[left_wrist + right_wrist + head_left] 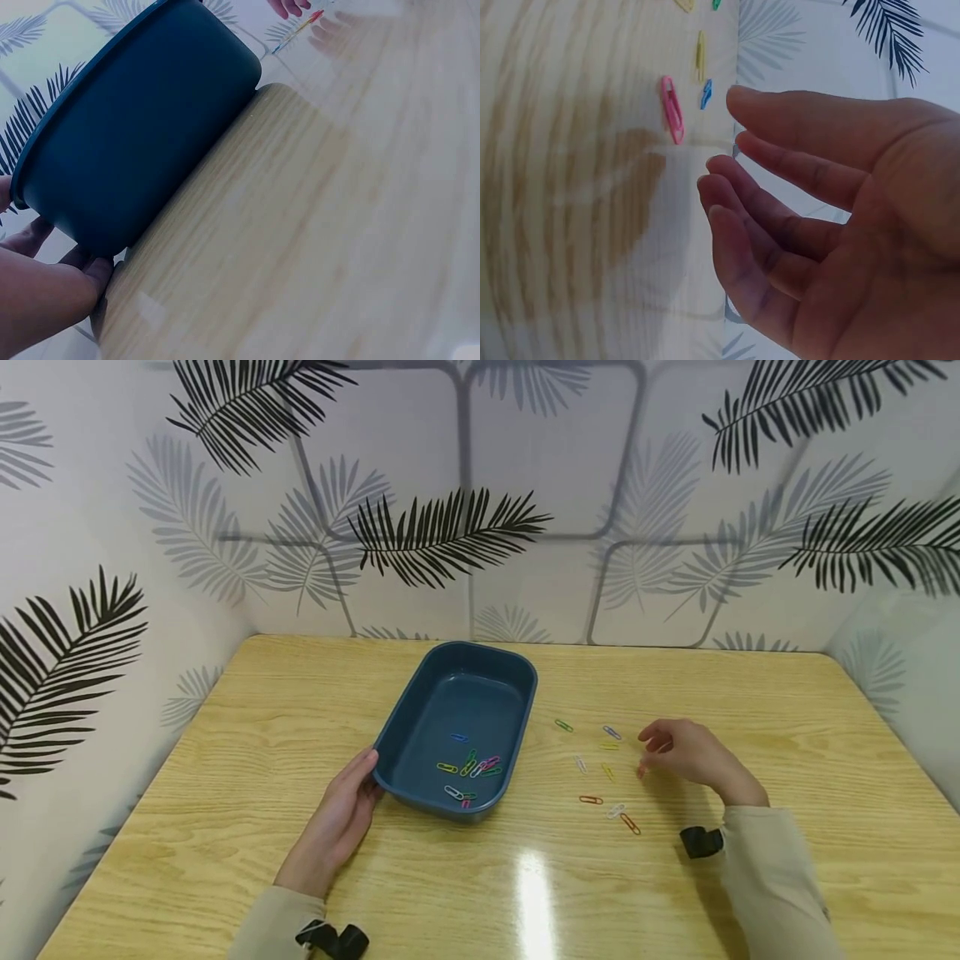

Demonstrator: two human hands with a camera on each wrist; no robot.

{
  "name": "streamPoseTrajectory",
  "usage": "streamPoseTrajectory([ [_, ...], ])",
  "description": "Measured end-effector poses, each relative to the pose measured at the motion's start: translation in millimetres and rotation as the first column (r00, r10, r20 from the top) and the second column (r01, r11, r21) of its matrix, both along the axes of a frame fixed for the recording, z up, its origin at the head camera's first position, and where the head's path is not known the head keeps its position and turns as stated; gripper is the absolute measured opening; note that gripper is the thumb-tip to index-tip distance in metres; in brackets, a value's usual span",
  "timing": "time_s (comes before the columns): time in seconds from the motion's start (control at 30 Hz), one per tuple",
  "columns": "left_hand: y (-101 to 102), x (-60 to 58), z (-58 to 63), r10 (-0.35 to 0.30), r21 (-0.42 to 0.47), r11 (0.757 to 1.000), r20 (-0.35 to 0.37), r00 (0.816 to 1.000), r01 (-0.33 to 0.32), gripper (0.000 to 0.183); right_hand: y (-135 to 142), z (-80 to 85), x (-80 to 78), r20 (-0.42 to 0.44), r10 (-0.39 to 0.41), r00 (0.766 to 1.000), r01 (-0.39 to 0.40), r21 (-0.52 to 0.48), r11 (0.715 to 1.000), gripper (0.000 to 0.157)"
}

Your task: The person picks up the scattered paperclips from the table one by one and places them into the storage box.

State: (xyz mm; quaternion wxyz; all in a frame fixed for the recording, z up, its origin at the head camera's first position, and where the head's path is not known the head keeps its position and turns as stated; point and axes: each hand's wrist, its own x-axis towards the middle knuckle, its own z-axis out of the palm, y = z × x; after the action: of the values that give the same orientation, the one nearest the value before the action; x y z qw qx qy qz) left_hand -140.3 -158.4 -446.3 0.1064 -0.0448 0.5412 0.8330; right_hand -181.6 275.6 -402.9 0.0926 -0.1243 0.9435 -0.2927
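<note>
A deep blue plastic basin (450, 718) stands on the table with several coloured paper clips (447, 768) near its front end. At its near left corner my left hand (345, 814) holds it, thumb at the rim and other fingers low against the outside wall, as the left wrist view shows. My right hand (690, 760) hovers over the table on the right, fingers loosely bent and parted from the thumb, nothing between them. Just beyond those fingertips lies a pink paper clip (672, 110), with a blue paper clip (706, 94) and a yellow paper clip (700, 56) beside it.
More loose paper clips lie scattered between basin and right hand, among them a green paper clip (564, 725), a red paper clip (591, 799) and an orange-red paper clip (630, 823). The wooden table (247, 735) ends at a leaf-patterned backdrop (525, 577).
</note>
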Motion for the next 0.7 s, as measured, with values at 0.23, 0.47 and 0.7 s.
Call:
streamPoseTrajectory([
  [0.23,0,-0.4,-0.5,0.01,0.002,1.0,-0.011,1.0,-0.01,0.051,-8,-6.7,-2.1,0.034,0.027,0.999,-0.027,-0.005,1.0,0.032],
  [0.47,1,-0.8,0.3,0.013,0.015,1.0,-0.004,1.0,-0.013,0.049,-18,-9.6,-2.2,0.023,0.028,0.999,-0.028,0.032,0.999,0.022],
  [0.7,0,-0.8,0.0,0.005,0.018,1.0,0.0,1.0,-0.005,0.049,-18,-7.8,-0.3,0.025,0.036,0.999,-0.037,0.024,0.999,0.022],
])
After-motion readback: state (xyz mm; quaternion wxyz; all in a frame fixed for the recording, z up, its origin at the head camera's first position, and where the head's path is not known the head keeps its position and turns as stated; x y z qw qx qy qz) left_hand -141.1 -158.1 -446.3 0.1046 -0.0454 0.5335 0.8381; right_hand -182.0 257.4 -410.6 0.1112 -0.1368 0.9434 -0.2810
